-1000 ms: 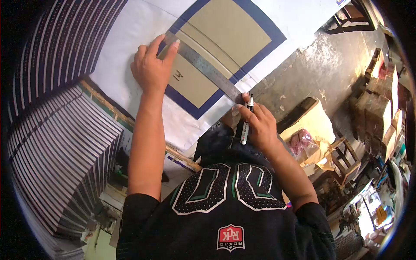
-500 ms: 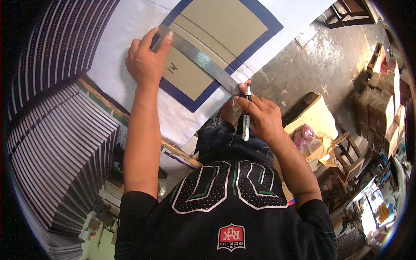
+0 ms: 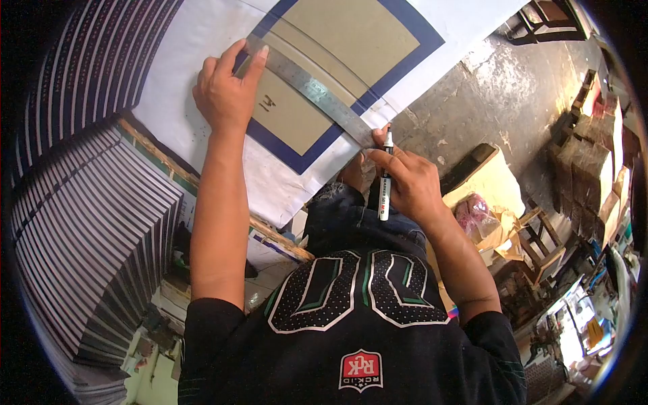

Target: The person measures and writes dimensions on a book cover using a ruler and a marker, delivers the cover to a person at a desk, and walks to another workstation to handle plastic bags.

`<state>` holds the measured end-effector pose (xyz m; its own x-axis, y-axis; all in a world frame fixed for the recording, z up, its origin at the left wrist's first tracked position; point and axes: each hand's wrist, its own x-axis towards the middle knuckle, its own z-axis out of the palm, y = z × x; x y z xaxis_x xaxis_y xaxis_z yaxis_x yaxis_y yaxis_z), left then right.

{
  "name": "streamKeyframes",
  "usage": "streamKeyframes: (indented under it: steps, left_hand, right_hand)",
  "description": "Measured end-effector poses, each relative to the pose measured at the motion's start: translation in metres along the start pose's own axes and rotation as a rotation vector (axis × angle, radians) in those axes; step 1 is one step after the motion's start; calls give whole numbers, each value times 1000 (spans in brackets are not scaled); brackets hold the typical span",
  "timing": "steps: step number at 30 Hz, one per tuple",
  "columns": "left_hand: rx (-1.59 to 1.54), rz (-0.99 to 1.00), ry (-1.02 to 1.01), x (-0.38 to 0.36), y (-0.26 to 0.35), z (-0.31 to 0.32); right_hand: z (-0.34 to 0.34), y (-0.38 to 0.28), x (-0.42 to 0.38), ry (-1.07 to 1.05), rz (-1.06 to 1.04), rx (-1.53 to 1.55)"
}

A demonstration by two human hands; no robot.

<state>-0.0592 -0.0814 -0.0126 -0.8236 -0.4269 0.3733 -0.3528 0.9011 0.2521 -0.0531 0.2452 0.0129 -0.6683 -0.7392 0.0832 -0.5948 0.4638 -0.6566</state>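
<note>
A long steel ruler [image 3: 307, 86] lies slantwise across beige panels with dark blue borders [image 3: 293, 131]; the lower panel bears a handwritten mark. My left hand [image 3: 226, 94] pinches the ruler's far end between thumb and fingers. At the near end, my right hand [image 3: 415, 182] has its thumb and forefinger at the ruler's tip. That same hand also holds a white marker [image 3: 385, 192], its black tip pointing up and away from me. The other fingers of my right hand are curled and partly hidden.
White sheeting [image 3: 169, 88] covers the work surface under the panels. Striped material [image 3: 88, 236] is stacked at the left. Cardboard [image 3: 496, 182] and a small wooden stool [image 3: 543, 246] stand on the floor at the right. A dark wooden frame [image 3: 550, 23] is at the upper right.
Almost nothing differs. Both hands keep their places on the ruler, and the marker stays in my right hand; the view has shifted very slightly.
</note>
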Motion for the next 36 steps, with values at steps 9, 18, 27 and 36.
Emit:
streamKeyframes:
  steps: [9,18,27,36]
  left_hand:
    - [1,-2,4,0,0,0]
    - [-22,-68,-34,-1,1,0]
    - [14,-48,-46,-2,-1,0]
    - [1,-63,-55,-2,-1,0]
  right_hand:
    - [-2,-3,1,-40,53,39]
    - [-1,-3,3,9,53,68]
    - [-3,-4,3,-10,95,126]
    - [-1,-4,2,-1,88,95]
